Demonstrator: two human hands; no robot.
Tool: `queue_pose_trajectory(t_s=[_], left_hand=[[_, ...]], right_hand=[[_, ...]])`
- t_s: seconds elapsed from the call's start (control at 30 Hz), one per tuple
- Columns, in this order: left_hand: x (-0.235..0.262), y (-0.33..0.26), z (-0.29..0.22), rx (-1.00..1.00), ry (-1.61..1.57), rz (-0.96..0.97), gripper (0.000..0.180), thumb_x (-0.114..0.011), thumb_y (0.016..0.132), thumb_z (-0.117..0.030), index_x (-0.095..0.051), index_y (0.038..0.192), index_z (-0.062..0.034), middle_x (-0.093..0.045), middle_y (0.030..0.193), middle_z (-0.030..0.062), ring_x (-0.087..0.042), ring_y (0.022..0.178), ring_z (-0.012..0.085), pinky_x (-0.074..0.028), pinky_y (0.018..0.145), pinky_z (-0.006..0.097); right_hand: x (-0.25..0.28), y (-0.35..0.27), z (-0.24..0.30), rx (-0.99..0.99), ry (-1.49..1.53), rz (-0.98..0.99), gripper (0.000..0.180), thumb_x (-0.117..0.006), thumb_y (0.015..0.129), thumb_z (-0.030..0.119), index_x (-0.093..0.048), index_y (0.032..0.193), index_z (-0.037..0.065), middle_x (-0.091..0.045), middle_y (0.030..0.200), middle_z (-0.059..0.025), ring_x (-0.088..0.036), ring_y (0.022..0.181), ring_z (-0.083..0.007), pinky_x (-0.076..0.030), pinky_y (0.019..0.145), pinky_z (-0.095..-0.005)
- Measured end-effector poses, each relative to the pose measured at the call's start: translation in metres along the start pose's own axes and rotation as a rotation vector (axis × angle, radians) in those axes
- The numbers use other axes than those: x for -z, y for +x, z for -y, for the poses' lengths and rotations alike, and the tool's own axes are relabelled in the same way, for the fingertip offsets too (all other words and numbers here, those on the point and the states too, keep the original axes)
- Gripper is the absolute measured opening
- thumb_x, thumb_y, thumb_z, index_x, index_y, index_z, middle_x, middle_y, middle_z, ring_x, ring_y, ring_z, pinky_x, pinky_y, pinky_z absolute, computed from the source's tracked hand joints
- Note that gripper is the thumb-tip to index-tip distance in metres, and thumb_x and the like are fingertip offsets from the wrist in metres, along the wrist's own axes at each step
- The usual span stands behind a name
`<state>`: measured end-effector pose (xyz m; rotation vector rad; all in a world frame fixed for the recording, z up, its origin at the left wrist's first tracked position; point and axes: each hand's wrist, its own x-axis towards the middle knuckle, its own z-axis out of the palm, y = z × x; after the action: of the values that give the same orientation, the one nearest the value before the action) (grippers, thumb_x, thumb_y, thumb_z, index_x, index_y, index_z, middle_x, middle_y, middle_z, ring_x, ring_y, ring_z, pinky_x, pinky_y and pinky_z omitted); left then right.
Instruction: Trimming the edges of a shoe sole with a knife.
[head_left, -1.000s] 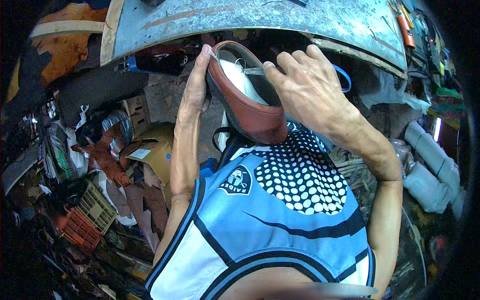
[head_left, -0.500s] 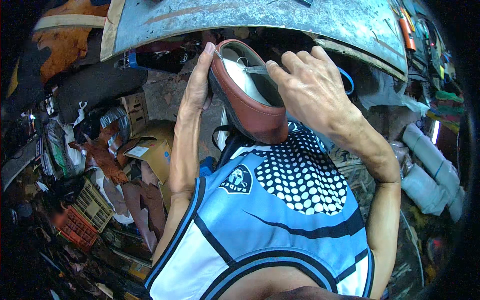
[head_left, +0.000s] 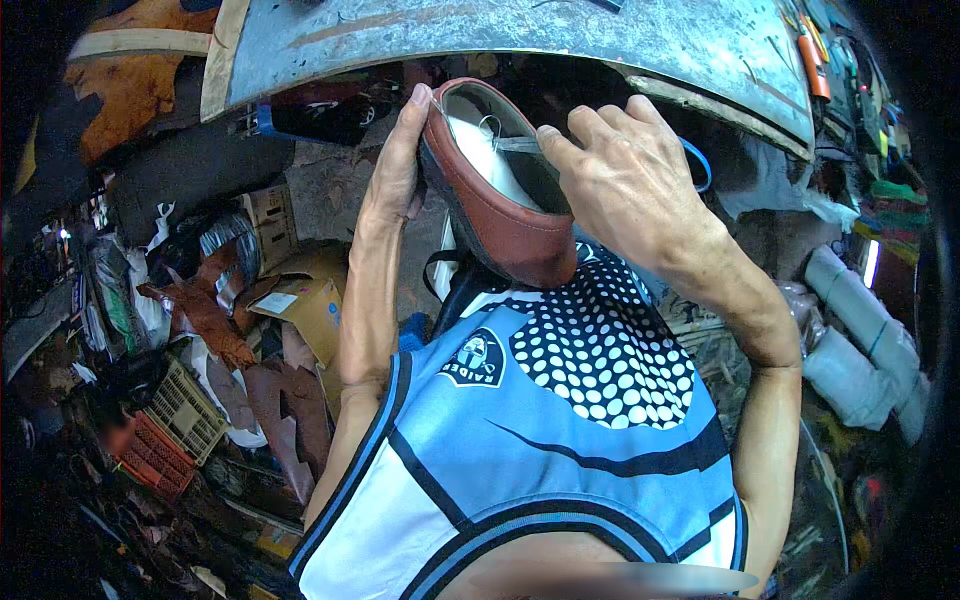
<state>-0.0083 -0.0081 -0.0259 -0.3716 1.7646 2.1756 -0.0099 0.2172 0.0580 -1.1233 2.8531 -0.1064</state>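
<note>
A brown leather shoe (head_left: 500, 228) is tilted in front of my chest, its opening facing up and a white piece (head_left: 482, 150) inside. My left hand (head_left: 402, 160) grips its left side with the thumb along the rim; the other fingers are mostly hidden by the shoe. Closed over the right side of the opening, my right hand (head_left: 620, 170) holds what look like scissors: thin grey blades (head_left: 518, 145) point left into the shoe, and a blue handle loop (head_left: 702, 165) shows behind the knuckles. A fine thread (head_left: 490, 122) curls at the blade tips.
A worn grey-blue worktable (head_left: 500, 30) spans the far side, with tools (head_left: 815, 65) at its right end. Leather scraps (head_left: 215, 310), a cardboard box (head_left: 310, 310) and plastic crates (head_left: 155, 455) crowd the left floor. Wrapped rolls (head_left: 865, 330) lie at right.
My right hand and the blades have shifted very slightly to the right. The shoe and my left hand stay nearly in place.
</note>
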Motion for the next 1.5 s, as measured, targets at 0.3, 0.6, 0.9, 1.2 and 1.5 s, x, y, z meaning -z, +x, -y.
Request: queue_pose_trajectory(t_s=[0.3,0.6,0.9,1.2,1.5], left_hand=[[0.004,0.003,0.003,-0.015,0.012,0.003,0.071,-0.045,0.096,-0.067,-0.064,0.125,-0.005,-0.069,0.11,0.0159,-0.067,0.104,0.0237,-0.052,0.096,0.039],[0.003,0.002,0.0,0.0,0.003,0.024,0.073,-0.047,0.095,-0.069,-0.063,0.126,-0.0044,-0.068,0.11,0.0172,-0.067,0.103,0.0239,-0.056,0.091,0.039],[0.003,0.005,0.002,-0.019,0.022,0.012,0.074,-0.047,0.094,-0.069,-0.061,0.127,-0.0043,-0.066,0.112,0.0175,-0.066,0.106,0.0251,-0.055,0.092,0.041],[0.008,0.008,0.008,-0.026,0.027,0.026,0.075,-0.048,0.094,-0.069,-0.06,0.128,-0.0041,-0.066,0.111,0.0152,-0.066,0.103,0.0236,-0.055,0.091,0.04],[0.008,0.005,0.005,-0.025,0.008,0.038,0.075,-0.051,0.092,-0.07,-0.061,0.126,-0.0043,-0.068,0.105,0.0147,-0.068,0.098,0.0233,-0.056,0.089,0.04]], right_hand=[[0.0,-0.002,-0.003,-0.009,0.085,0.021,0.023,-0.061,0.082,0.013,-0.07,0.101,0.003,-0.066,0.087,-0.0118,-0.066,0.086,-0.0251,-0.043,0.081,-0.0397],[0.001,-0.005,-0.001,-0.019,0.042,-0.044,0.023,-0.063,0.081,0.012,-0.07,0.1,0.003,-0.066,0.087,-0.0112,-0.065,0.085,-0.0248,-0.043,0.082,-0.0391],[0.008,-0.008,-0.001,-0.042,0.01,-0.061,0.024,-0.064,0.08,0.011,-0.07,0.102,0.002,-0.065,0.087,-0.0108,-0.065,0.085,-0.0245,-0.043,0.081,-0.0393],[0.004,-0.004,0.002,-0.007,0.008,-0.018,0.026,-0.064,0.081,0.012,-0.07,0.104,0.002,-0.065,0.088,-0.0115,-0.065,0.086,-0.0238,-0.043,0.082,-0.0389],[-0.004,-0.002,-0.01,0.001,0.13,-0.042,0.025,-0.062,0.083,0.013,-0.071,0.106,0.007,-0.065,0.087,-0.0113,-0.065,0.081,-0.0257,-0.044,0.079,-0.0405]])
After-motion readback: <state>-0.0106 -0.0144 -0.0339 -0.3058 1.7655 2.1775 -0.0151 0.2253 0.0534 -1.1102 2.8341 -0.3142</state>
